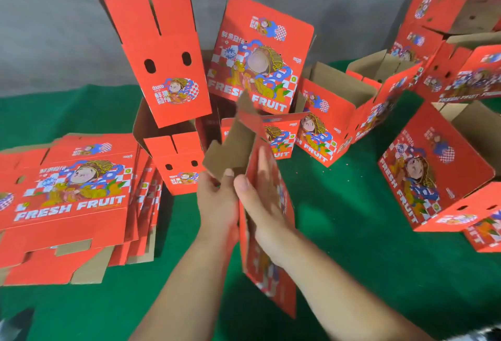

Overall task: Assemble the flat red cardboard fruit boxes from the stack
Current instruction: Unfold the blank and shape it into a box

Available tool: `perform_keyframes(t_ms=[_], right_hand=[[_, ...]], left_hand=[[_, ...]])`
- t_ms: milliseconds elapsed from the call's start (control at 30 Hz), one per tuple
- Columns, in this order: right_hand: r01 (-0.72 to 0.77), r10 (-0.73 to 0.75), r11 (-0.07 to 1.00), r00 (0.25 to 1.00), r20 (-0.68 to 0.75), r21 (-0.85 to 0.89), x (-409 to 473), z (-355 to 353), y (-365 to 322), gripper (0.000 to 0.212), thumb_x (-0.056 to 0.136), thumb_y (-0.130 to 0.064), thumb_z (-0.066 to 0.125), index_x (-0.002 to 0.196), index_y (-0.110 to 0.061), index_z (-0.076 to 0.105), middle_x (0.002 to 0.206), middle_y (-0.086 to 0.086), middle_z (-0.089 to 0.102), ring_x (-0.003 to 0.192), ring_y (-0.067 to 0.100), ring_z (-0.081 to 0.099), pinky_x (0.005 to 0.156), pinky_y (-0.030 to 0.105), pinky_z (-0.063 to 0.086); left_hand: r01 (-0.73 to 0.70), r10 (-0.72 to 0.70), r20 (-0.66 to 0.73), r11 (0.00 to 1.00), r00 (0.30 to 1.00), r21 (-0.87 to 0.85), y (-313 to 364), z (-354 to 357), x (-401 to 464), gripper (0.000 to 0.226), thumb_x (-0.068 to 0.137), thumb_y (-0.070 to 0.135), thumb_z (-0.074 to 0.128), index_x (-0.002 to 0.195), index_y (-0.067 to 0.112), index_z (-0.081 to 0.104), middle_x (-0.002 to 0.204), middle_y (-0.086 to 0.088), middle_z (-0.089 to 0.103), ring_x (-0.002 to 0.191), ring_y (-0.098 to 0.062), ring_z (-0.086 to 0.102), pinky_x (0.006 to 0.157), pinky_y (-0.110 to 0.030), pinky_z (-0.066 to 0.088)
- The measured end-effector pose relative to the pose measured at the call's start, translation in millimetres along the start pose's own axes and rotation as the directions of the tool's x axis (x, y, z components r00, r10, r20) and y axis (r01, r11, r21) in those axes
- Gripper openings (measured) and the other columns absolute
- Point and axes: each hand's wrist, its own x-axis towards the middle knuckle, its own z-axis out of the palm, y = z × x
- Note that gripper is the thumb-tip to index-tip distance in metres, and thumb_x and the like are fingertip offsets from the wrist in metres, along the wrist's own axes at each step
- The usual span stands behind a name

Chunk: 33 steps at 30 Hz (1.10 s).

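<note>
A flat red fruit box (273, 265) stands on edge in front of me, seen almost edge-on, with brown flaps (233, 145) sticking up at its far end. My left hand (217, 199) pinches a brown flap at the box's left side. My right hand (260, 199) lies flat against the box's upper edge, fingers pointing away. The stack of flat red boxes (73, 199) lies on the green cloth at the left, print side up.
Several assembled red boxes stand behind and to the right: tall open ones (162, 69) at centre, one (336, 124) at middle right, tipped ones (439, 167) at far right. Green cloth (352, 232) covers the table. A grey wall (54, 29) is behind.
</note>
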Motion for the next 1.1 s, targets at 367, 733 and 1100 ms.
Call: perform_keyframes(t_ms=[367, 733, 1100], right_hand=[[-0.303, 0.326, 0.938, 0.937, 0.129, -0.167, 0.2, -140.0, -0.2, 0.020, 0.103, -0.010, 0.058, 0.113, -0.017, 0.074, 0.113, 0.022, 0.073, 0.093, 0.031, 0.072, 0.085, 0.045, 0.063], [-0.298, 0.220, 0.849, 0.950, -0.222, -0.437, 39.8, -125.2, -5.5, 0.076, 0.072, -0.068, 0.057, 0.142, -0.039, 0.059, 0.144, 0.010, 0.048, 0.138, 0.031, 0.045, 0.118, 0.040, 0.033], [0.206, -0.242, 0.934, 0.966, -0.094, -0.291, 58.0, -146.1, 2.8, 0.065, 0.090, 0.030, 0.039, 0.148, 0.002, 0.049, 0.148, 0.006, 0.047, 0.144, 0.018, 0.042, 0.102, 0.000, 0.028]], left_hand=[[-0.425, 0.430, -0.137, 0.903, 0.892, 0.062, -23.5, 10.8, -5.7, 0.056, 0.089, 0.000, 0.057, 0.126, 0.040, 0.048, 0.073, 0.007, 0.041, 0.066, -0.012, 0.044, 0.067, -0.024, 0.041], [-0.458, 0.389, 0.612, 0.888, 0.688, -0.049, -41.1, 46.6, -78.2, 0.098, 0.091, 0.020, 0.068, 0.163, 0.043, 0.006, 0.074, 0.005, 0.051, 0.071, -0.009, 0.052, 0.078, -0.029, 0.053], [-0.339, 0.218, 0.327, 0.861, 0.919, 0.379, 9.5, -60.2, 47.1, 0.054, 0.084, 0.070, 0.059, 0.127, 0.037, 0.064, 0.139, 0.004, 0.062, 0.134, -0.010, 0.053, 0.117, -0.035, 0.039]])
